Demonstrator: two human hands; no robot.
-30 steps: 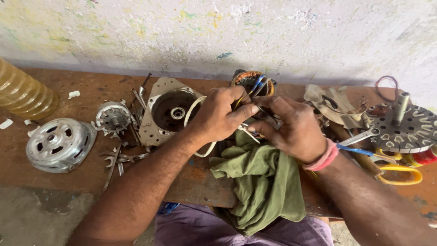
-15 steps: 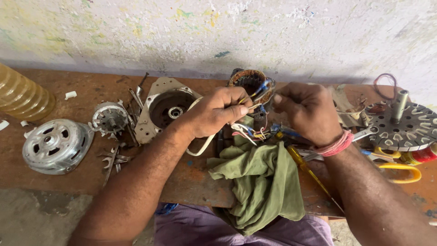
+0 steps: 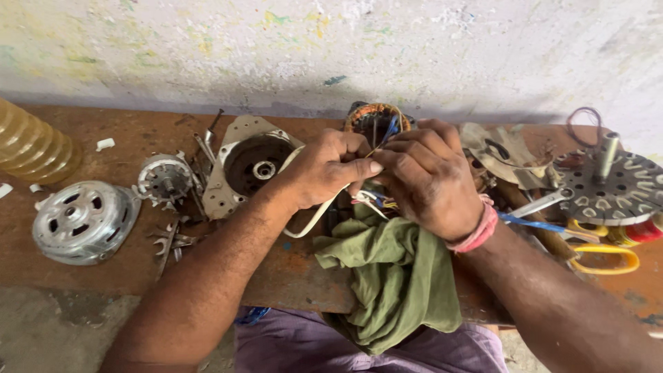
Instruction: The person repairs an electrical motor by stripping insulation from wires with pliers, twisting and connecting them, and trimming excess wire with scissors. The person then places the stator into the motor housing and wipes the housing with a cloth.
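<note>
Two hands, left hand (image 3: 330, 169) and right hand (image 3: 427, 181), meet with fingertips pinched on thin wires (image 3: 376, 148) above a green cloth (image 3: 394, 276), near a copper coil (image 3: 373, 119).

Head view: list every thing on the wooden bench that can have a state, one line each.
Left hand: pinching thin wires.
Right hand: closed on the same wires.
Copper-wound stator coil: bare, out of its housing.
Beige metal motor housing: open, empty.
Silver vented end cover: detached, lying flat.
Yellow-handled scissors: lying flat; blades hidden.
Green cloth: crumpled, hanging over the bench edge.
</note>
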